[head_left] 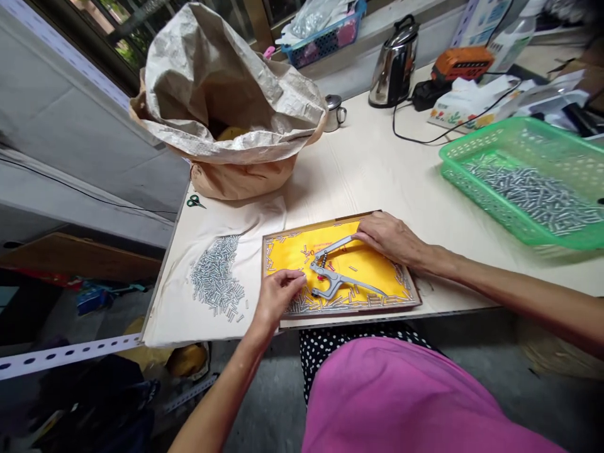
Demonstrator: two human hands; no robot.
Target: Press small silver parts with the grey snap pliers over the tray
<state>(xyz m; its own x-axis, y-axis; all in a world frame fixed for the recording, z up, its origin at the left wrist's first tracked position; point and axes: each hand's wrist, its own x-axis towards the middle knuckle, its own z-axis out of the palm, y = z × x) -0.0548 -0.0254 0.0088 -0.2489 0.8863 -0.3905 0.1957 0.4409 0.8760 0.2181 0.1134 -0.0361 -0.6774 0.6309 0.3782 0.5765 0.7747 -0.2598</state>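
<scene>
My right hand is closed around the end of the upper handle of a pair of grey spring-loaded hand press pliers. The pliers lie across a shallow tray with a yellow bottom, their lower handle resting over it. Small metal pins are scattered in the tray, mostly along its edges. Left of the pliers' jaws, my left hand has thumb and forefinger pressed together; whatever is between them is too small to make out. A small red part shows between the pliers' arms.
A pile of metal pins lies on cloth at the left, with green-handled scissors behind it. A large open sack stands at the back. On the right are a green basket of pins, a kettle and an orange battery pack.
</scene>
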